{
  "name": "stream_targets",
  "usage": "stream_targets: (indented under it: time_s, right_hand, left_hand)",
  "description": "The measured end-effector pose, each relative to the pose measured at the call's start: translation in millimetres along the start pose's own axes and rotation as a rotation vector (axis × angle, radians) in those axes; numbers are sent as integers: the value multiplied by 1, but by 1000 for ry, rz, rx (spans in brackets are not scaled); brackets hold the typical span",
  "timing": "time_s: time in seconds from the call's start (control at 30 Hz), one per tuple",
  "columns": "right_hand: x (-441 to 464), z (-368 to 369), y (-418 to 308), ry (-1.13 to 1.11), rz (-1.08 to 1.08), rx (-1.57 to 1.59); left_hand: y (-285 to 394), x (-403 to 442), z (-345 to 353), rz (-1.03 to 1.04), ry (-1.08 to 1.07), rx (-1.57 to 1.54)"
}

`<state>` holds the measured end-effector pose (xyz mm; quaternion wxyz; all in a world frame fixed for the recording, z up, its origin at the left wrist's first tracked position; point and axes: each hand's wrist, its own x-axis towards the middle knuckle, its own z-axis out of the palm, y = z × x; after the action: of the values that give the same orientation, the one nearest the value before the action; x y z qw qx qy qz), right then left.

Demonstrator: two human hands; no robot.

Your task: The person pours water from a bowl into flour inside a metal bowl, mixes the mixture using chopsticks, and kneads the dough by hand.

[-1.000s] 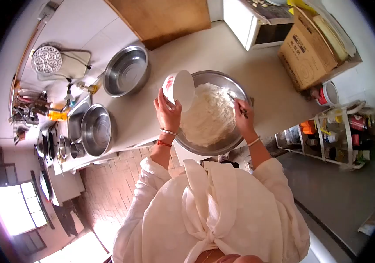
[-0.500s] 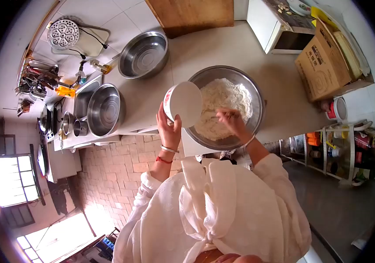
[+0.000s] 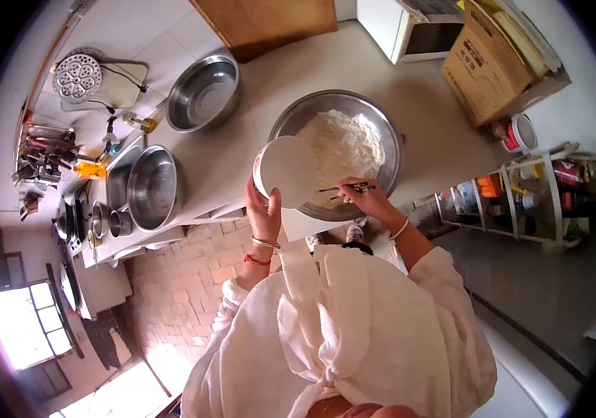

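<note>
My left hand (image 3: 264, 217) grips a white bowl (image 3: 287, 171) by its side, tilted over the left rim of a large metal basin (image 3: 393, 150). The bowl's inside is not clearly visible. A mound of white flour (image 3: 345, 143) lies in the basin, with an uneven, loose surface. Above the basin's near right part, my right hand (image 3: 369, 198) is closed around dark chopsticks (image 3: 359, 187). Their thin tips point left, towards the flour beside the bowl.
Two more steel basins stand left on the counter, one near the wall (image 3: 204, 94), one by the sink (image 3: 153, 188). At the back right are a white microwave-like appliance (image 3: 409, 31) and a cardboard box (image 3: 486, 66). A bottle rack (image 3: 514, 198) stands at right.
My right hand has drawn back towards the basin's near edge, and the chopsticks now show sideways. The left hand keeps the bowl tilted over the basin. The whole view has shifted slightly.
</note>
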<state>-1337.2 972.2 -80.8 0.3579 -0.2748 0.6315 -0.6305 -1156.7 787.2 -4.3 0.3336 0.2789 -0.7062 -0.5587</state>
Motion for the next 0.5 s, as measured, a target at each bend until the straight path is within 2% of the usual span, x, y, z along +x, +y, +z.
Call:
stream_targets:
  time_s: [0.07, 0.1, 0.17, 0.23, 0.33, 0.4, 0.47, 0.5]
  right_hand:
    - [3, -23, 23, 49, -13, -55]
    - [8, -39, 23, 163, -19, 153]
    - [15, -65, 10, 368, -84, 234]
    - [12, -79, -5, 558, -194, -25]
    - [-4, -65, 15, 588, -234, -88]
    - [-23, -31, 26, 509, -554, -279]
    - [-49, 2, -10, 393, -382, -234]
    - [-53, 11, -15, 355, -290, -188]
  left_hand:
    - [-3, -1, 0, 0, -22, -5]
    - [-1, -1, 1, 1, -21, -17]
    - [3, -2, 5, 3, -15, -39]
    - [0, -1, 6, 67, -17, 17]
    - [5, -1, 12, 108, -27, 226]
    - [10, 0, 17, 176, -33, 374]
    - [15, 3, 23, 304, -51, 494]
    - [24, 2, 29, 274, -41, 464]
